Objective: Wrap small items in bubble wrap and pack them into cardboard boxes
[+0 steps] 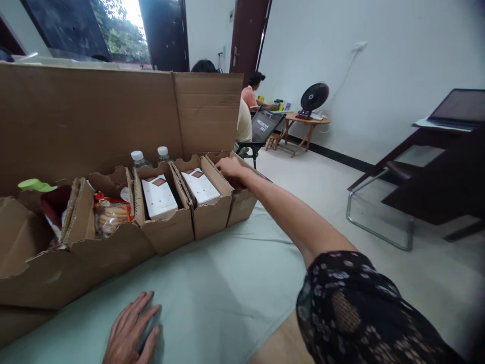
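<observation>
My right hand (230, 169) reaches down into the rightmost cardboard box (242, 206) of a row; its fingers are hidden behind the box wall. Palm down, my left hand (132, 331) lies on the pale green cloth (212, 288) with fingers spread, holding nothing. Left of my right hand, a white carton (200, 186) stands in one box, and a similar white carton (158, 196) in the box beside it. Farther left, a clear-and-red packet of biscuits (112, 215) sits in another compartment. A dark red item (56, 205) leans in the leftmost visible one.
A tall cardboard panel (113, 111) rises behind the boxes. Two white-capped bottles (162, 152) stand there. Beyond are a folding chair (265, 126), a seated person (249, 96), and a fan (313, 97) on a wooden table (290, 117). A laptop (454, 108) stands at right.
</observation>
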{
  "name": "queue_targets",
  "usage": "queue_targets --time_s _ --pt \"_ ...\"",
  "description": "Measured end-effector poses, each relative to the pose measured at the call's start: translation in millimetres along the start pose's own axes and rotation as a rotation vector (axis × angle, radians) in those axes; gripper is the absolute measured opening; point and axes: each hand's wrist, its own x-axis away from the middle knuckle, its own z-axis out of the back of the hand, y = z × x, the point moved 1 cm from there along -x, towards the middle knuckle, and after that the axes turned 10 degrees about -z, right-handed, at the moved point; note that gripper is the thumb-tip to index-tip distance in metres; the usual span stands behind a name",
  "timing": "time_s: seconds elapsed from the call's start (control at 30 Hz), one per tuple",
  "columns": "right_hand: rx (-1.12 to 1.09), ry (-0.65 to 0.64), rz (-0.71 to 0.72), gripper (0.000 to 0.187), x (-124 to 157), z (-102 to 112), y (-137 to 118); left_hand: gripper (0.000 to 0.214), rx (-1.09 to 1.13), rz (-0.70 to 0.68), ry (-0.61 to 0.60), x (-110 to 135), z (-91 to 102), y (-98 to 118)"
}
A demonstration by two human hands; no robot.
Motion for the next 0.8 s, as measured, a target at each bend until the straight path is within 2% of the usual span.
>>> queue_targets --time_s 0.07,0.1,0.17,0.23,0.27,0.3,0.33,0.43,0.5,0.53,0.6,0.67,0.73,0.8 --pt "-0.042 0.173 -0.074 0.024 5 16 15 0.029 0.030 0.042 0.047 -5 2.5 5" --pt "-0.087 0.276 -0.108 0.027 13 24 24 0.028 0.052 0.066 0.060 -8 3.7 8" --pt "-0.293 0.556 -0.117 0.031 40 37 38 0.027 0.107 0.127 0.080 -12 6.6 13" --pt "-0.659 0.855 -0.015 0.022 84 40 41 0.028 0.173 0.242 0.112 -16 12.2 19" --pt "-0.843 0.937 0.076 0.016 110 35 38 0.029 0.217 0.325 0.128 -18 16.7 22" --pt "-0.946 0.923 0.172 0.011 136 26 30 0.031 0.273 0.412 0.140 -20 22.6 26" --pt "-1.003 0.845 0.241 0.008 164 13 18 0.035 0.339 0.492 0.150 -23 29.9 30" --pt "-1.028 0.420 0.370 0.008 235 -39 -30 0.058 0.612 0.635 0.184 -38 57.7 47" --pt "-1.037 0.158 0.444 0.011 268 -74 -62 0.075 0.779 0.660 0.200 -49 77.1 57" --pt "-1.058 0.085 0.464 0.011 278 -89 -76 0.076 0.831 0.680 0.177 -54 85.5 62" --pt "-1.147 0.049 0.429 0.011 290 -113 -98 0.064 0.870 0.736 0.083 -61 98.9 67" --pt "-1.306 0.064 0.309 0.012 293 -129 -114 0.046 0.897 0.793 0.007 -61 108.3 67" --pt "-1.488 0.022 0.196 0.017 293 -139 -126 0.045 0.983 0.820 0.008 -57 115.4 65" --pt "-1.634 -0.042 0.144 0.023 294 -144 -136 0.048 1.047 0.815 0.038 -51 120.8 62"
